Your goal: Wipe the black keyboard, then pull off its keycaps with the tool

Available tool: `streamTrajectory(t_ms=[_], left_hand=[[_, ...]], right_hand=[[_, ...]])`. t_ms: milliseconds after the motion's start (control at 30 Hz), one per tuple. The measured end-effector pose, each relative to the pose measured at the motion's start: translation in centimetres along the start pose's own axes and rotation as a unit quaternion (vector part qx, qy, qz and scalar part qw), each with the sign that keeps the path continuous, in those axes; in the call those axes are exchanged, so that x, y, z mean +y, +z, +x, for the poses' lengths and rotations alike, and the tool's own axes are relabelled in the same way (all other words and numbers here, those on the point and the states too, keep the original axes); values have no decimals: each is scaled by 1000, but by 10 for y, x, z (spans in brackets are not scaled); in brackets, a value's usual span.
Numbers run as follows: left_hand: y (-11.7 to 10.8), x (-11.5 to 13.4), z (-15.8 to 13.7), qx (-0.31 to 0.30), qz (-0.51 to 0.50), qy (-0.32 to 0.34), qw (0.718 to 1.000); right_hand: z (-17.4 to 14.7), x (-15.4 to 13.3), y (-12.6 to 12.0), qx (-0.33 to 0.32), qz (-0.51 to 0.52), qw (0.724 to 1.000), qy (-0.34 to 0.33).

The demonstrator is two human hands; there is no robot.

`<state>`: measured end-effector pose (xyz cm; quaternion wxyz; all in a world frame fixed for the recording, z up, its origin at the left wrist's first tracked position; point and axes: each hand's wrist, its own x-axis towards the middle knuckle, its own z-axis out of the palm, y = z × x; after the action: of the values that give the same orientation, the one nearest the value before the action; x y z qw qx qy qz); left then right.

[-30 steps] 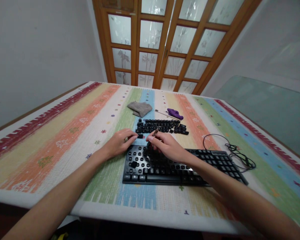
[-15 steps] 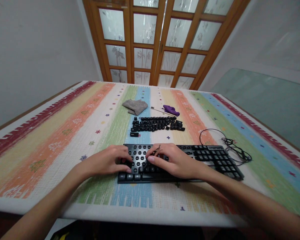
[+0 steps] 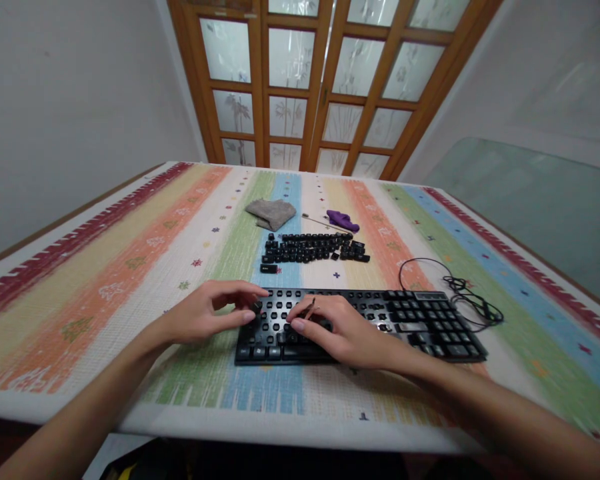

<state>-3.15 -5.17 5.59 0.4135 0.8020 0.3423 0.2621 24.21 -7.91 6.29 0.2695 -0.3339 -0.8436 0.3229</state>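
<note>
A black keyboard (image 3: 375, 333) lies in front of me. Many key positions on its left part are bare, with stems showing on the plate. My left hand (image 3: 205, 317) is at the keyboard's left edge, thumb and index finger apart over the upper left corner. A small dark shape sits between them, and I cannot tell whether it is a keycap or part of the keyboard. My right hand (image 3: 343, 327) rests low over the middle keys, fingers closed on a thin metal tool (image 3: 310, 307). Its tip end is hidden.
Behind the keyboard lie rows of loose black keycaps (image 3: 310, 248). Farther back are a folded grey cloth (image 3: 273, 212), a purple cloth (image 3: 343, 219) and a thin rod (image 3: 323, 222). A coiled cable (image 3: 473, 297) lies right of the keyboard on the striped tablecloth (image 3: 145, 267).
My left hand has risen and shifted slightly left, its index finger now stretched toward the top left corner. My right hand has moved a little left and stays low over the keys.
</note>
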Motion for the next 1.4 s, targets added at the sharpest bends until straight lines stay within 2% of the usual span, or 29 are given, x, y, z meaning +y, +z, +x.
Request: streamTrajectory(t_ms=[133,200,300,367,433,533,600,667,867,1000,1233,1400], left_hand=[[-3,0,0,22,-108,-20,994],[-4,1,1,29,-138,-24,990],[-3,2,5,38,-162,-28,986],[-2,2,8,41,-159,-27,986],[-1,1,11,46,-148,-26,988],[1,1,16,51,-132,-20,990],[3,1,20,57,-122,-6,991],[5,1,23,71,-101,10,992],[9,1,32,108,30,52,992],[10,-4,43,113,158,97,976],[19,-22,74,88,221,146,960],[22,-31,91,72,280,130,949]], right_hand=[[-1,0,8,21,2,1000,4],[-3,-3,14,14,-57,997,-51],[-5,-11,20,-28,-181,970,-158],[-1,-15,21,-57,-220,957,-182],[7,-15,17,-71,-199,966,-149],[24,-9,8,-58,-123,991,-19],[32,-4,4,-53,-78,994,51],[35,1,2,-51,-40,995,82],[28,9,-3,-33,45,994,90],[25,14,-16,-6,69,994,86],[24,20,-37,74,13,995,69],[34,34,-43,94,-84,991,35]])
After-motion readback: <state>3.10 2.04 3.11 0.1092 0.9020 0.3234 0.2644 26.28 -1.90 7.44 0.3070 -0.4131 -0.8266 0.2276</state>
